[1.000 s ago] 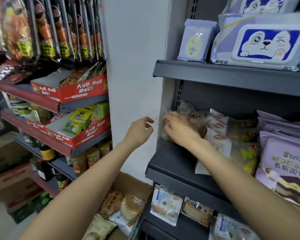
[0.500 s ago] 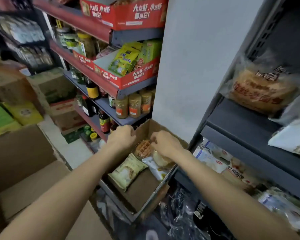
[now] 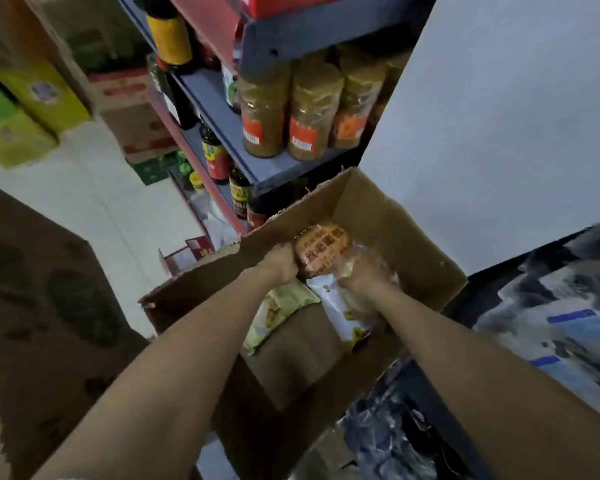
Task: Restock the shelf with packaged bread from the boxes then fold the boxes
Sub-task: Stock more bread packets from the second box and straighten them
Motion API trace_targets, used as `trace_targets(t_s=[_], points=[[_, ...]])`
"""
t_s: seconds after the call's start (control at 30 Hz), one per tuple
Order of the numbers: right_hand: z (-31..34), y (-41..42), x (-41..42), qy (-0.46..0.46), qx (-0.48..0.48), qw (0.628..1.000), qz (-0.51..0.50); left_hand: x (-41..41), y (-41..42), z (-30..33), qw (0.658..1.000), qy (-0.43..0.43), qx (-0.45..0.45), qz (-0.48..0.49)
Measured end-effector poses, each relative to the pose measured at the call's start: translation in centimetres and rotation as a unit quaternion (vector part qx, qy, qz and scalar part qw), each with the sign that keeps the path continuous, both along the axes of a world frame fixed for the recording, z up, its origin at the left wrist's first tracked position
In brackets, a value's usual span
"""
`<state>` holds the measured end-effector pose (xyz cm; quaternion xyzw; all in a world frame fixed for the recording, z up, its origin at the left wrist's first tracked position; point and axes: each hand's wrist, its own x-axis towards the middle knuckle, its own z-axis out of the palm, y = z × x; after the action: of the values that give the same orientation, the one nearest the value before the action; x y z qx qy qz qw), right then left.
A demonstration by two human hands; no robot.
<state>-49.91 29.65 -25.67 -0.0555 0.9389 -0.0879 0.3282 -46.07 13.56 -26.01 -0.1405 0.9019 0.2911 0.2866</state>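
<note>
Down in the open box (image 3: 378,216) on the pale floor (image 3: 94,188), left hand (image 3: 279,263) gripped the round bread (image 3: 323,251); right hand (image 3: 362,282) closed on a clear pack (image 3: 378,265). Jars (image 3: 291,109) lined the far shelf (image 3: 257,168).

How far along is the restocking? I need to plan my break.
Mid-job. The cardboard box looks largely emptied. Both hands are in it: the left hand grips a round bread pack, the right hand another. Two packs remain; the box is unfolded.
</note>
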Motion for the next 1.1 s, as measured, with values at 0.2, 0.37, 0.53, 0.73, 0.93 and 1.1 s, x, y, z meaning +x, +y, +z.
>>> trace_targets(t_s=[0.2, 0.37, 0.53, 0.73, 0.93, 1.1], points=[[-3.7, -0.4, -2.2, 0.023, 0.040, 0.995, -0.092, -2.8, 2.6, -5.3, 0.996, -0.028, -0.006, 0.085], [-3.0, 0.2, -3.3, 0.026, -0.091, 0.975, -0.200, -3.6, 3.3, -5.5, 0.982, 0.015, -0.062, 0.180], [1.7, 1.7, -1.3, 0.121, -0.211, 0.931, -0.272, -2.2, 2.5, -2.9, 0.983, 0.085, -0.104, 0.126], [8.2, 1.7, 2.2, 0.213, -0.400, 0.834, -0.315, 2.0, 2.8, 5.3, 0.973, 0.184, -0.089, 0.111], [16.7, 0.3, 8.0, 0.264, -0.498, 0.779, -0.274, 7.8, -0.7, 16.2, 0.949, 0.277, -0.116, 0.099], [25.3, -1.6, 14.0, 0.331, -0.528, 0.767, -0.153, 13.0, -0.3, 26.0, 0.876, 0.398, -0.272, 0.015]])
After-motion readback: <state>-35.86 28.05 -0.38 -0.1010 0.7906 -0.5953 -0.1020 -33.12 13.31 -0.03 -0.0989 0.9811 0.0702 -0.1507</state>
